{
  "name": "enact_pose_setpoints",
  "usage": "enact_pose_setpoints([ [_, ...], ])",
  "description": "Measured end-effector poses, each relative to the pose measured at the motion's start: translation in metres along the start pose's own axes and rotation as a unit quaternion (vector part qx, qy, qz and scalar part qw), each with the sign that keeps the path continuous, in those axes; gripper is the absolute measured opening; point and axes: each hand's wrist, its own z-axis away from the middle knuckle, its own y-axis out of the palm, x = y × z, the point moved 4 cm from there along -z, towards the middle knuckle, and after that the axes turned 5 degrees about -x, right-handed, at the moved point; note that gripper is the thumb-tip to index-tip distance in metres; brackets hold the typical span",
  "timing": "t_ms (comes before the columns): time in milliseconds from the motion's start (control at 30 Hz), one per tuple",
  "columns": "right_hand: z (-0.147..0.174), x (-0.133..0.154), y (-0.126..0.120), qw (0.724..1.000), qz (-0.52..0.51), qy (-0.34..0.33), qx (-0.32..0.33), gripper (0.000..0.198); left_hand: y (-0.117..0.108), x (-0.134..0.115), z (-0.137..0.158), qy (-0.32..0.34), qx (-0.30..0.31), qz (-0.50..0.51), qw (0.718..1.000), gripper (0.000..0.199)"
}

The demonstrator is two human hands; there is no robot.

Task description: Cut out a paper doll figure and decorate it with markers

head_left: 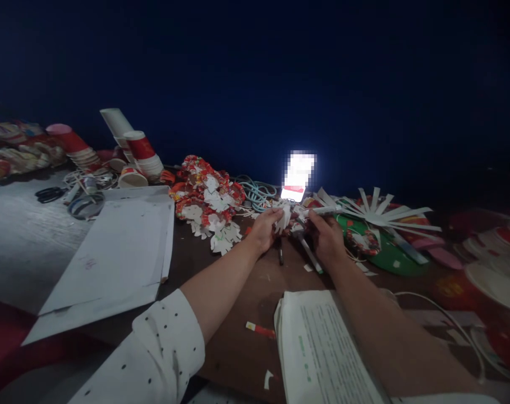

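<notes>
My left hand (265, 231) is closed, with thumb and fingers pinching a small white cut-paper piece (283, 220) that has several pointed strips. Close by on the right, my right hand (328, 241) is closed around a pale, pen-like tube (328, 210) pointing out to the right. Its tip near the paper is too blurred to make out. Below the hands lies a grey marker (308, 252) with a green end. Beside it is a dark pen (280, 255). Behind the hands stands a bright phone (294, 189), its screen blurred out.
Red-and-white cut-paper flowers (206, 196) are heaped left of the hands. White boards (115, 252), stacked paper cups (143, 151) and black scissors (50, 194) lie farther left. On the right are a fanned white paper cup (381, 216) and a green disc (398, 258). A printed booklet (317, 342) lies in front.
</notes>
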Motion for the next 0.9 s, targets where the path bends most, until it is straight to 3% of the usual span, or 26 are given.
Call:
enact_pose_setpoints([
  [100,0.001,0.001,0.0,0.999,0.034,-0.012,0.003,0.028,-0.002,0.002,-0.003,0.016,0.0,-0.042,0.999,0.017],
  [200,0.002,0.001,-0.002,0.998,0.055,-0.013,0.001,0.027,-0.008,0.004,-0.008,0.096,-0.029,-0.183,0.978,0.018],
  [300,0.001,0.001,-0.004,0.998,0.062,-0.013,-0.006,0.028,-0.011,-0.003,-0.006,0.22,-0.09,-0.385,0.892,0.016],
  [367,0.001,0.001,-0.004,0.998,0.061,-0.014,-0.01,0.028,-0.011,-0.008,-0.001,0.261,-0.121,-0.479,0.83,0.017],
  [433,0.001,0.001,-0.003,0.998,0.059,-0.014,-0.007,0.027,-0.01,-0.011,0.003,0.254,-0.142,-0.541,0.789,0.022],
  [533,0.001,0.002,-0.002,0.998,0.062,-0.014,0.002,0.027,-0.011,-0.013,0.005,0.214,-0.153,-0.605,0.751,0.029],
  [733,0.002,0.0,-0.001,0.997,0.071,-0.021,0.018,0.027,-0.008,-0.01,0.012,0.18,-0.119,-0.711,0.669,0.034],
  [833,0.002,-0.001,-0.001,0.997,0.068,-0.02,0.027,0.026,-0.005,-0.01,0.018,0.168,-0.113,-0.738,0.644,0.031],
  [900,0.003,-0.001,-0.001,0.997,0.071,-0.021,0.031,0.025,-0.004,-0.012,0.02,0.174,-0.128,-0.732,0.646,0.029],
])
